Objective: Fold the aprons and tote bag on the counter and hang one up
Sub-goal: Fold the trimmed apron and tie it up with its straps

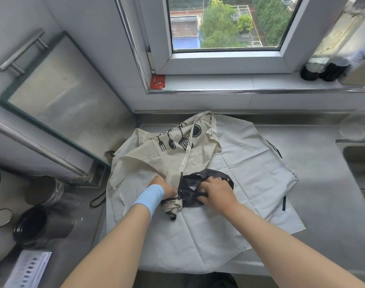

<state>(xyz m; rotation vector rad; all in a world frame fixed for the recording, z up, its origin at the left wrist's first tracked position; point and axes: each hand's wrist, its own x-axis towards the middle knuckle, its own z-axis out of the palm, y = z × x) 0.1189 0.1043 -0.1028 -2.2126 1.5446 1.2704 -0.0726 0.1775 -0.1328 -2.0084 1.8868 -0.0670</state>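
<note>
**Both hands at the middle of the cloth pile**

A pale apron [250, 163] lay spread flat on the counter [322, 183]. A crumpled cream cloth [156, 154] printed with cutlery sat on its left half, reaching back toward the wall. The left hand [165, 188], above a blue wristband [150, 197], gripped that cloth's bunched near edge. Just beside it, the right hand [216, 191] curled its fingers onto tangled black straps [189, 190] lying under its fingertips.

Soft window [225, 23] daylight (edges blurred).
</note>
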